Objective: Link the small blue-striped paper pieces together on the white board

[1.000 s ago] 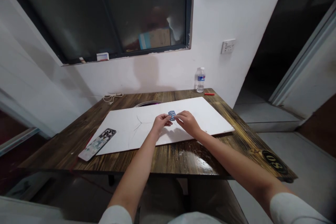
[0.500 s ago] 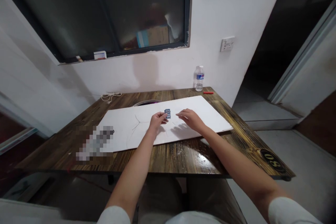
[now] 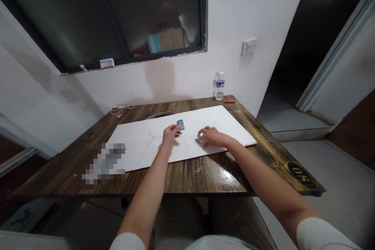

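My left hand (image 3: 170, 134) is closed over the white board, thumb and fingers pinching a few small blue tags (image 3: 180, 125) with pale markings, fanned in a short row. To the right, my right hand (image 3: 213, 136) is low over the board with its fingers curved and apart. Nothing shows in its grasp. Just left of those fingertips is a short thin dark strand (image 3: 192, 138) on the board. Thin thread-like strands (image 3: 152, 136) lie left of my left hand, partly crossing each other.
The white board (image 3: 234, 129) covers much of the wooden table (image 3: 187, 179). At the back stand a water bottle (image 3: 219, 86), a red pen-like stick (image 3: 230, 102) and a coiled white cable (image 3: 121, 108). A round rim (image 3: 158, 115) shows behind the board. A blurred patch hides something at left.
My right hand has lowered toward the board, its fingers spreading and curling. My left hand still pinches the blue tags. The whole view has shifted slightly.
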A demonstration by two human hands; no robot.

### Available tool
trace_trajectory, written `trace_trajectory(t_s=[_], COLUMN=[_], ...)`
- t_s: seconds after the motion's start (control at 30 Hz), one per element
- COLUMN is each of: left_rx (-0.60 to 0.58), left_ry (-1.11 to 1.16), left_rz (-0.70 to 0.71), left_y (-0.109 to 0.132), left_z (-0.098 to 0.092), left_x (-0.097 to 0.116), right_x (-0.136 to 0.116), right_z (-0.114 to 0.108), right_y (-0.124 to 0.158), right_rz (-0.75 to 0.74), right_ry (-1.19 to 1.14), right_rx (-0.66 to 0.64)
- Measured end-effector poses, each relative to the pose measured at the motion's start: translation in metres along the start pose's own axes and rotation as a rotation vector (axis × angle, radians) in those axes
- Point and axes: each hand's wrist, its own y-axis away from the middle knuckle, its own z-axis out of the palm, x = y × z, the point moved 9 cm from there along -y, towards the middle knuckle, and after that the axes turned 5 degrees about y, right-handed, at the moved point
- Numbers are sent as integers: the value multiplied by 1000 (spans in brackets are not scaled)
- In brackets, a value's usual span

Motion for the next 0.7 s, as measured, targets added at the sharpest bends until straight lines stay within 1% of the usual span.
trace_trajectory(t_s=[0.1, 0.3, 0.5, 0.7], left_rx=[-9, -16, -30, -30], left_ry=[-30, -49, -38, -26], left_rz=[12, 17, 52, 85], left_y=[-2, 0, 1, 1], left_z=[0, 2, 4, 4], left_x=[0, 2, 6, 8], right_x=[-5, -12, -16, -19], right_z=[-2, -5, -1, -3], right_y=[2, 1, -2, 0], right_rz=[-33, -108, -121, -142], right_ry=[36, 65, 130, 152], right_rx=[-31, -4, 9, 11])
